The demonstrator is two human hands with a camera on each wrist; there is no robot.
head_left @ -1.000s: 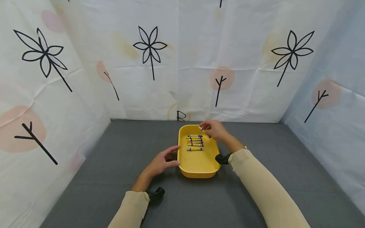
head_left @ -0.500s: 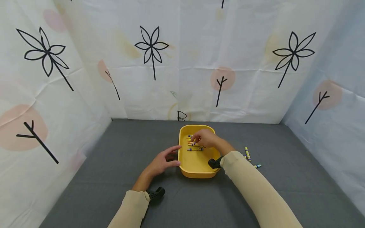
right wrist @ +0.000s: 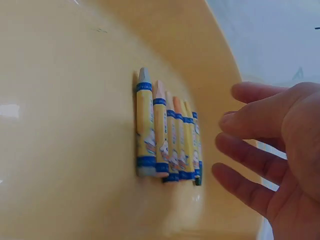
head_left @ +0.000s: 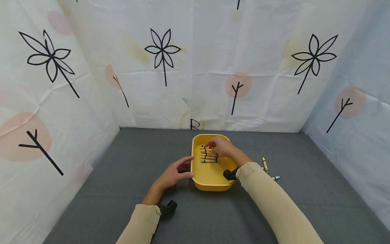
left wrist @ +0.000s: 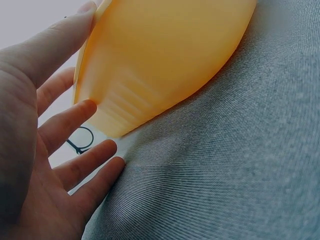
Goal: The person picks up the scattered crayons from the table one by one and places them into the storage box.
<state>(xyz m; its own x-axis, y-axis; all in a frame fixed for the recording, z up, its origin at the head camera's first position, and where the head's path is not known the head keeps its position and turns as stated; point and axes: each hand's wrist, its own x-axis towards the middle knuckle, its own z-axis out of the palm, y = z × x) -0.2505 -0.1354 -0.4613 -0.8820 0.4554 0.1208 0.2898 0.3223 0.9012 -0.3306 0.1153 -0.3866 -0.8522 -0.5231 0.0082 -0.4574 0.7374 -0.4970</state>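
Note:
Several crayons (head_left: 209, 158) with yellow wrappers and blue bands lie side by side in a yellow tray (head_left: 210, 174) in the head view. My right hand (head_left: 223, 148) hovers over the far end of the row. In the right wrist view, a grey-tipped crayon (right wrist: 145, 122) is nearest, and the right hand's loosely bent fingers hold nothing beside the far crayons. My left hand (head_left: 172, 173) spreads at the tray's left side. The left wrist view shows its thumb at the rim and its other fingers extended along the outer wall (left wrist: 170, 55).
On the grey tabletop (head_left: 137, 149), several loose crayons (head_left: 265, 165) lie right of the tray, partly behind the right sleeve (head_left: 271, 200). White patterned sheets (head_left: 207, 44) hang along the back and both sides.
The right hand has moved left from the tray's far right corner. The pale-tipped crayon it pinched now lies in the row, and the gap before the nearest crayon has closed. The left hand stays put.

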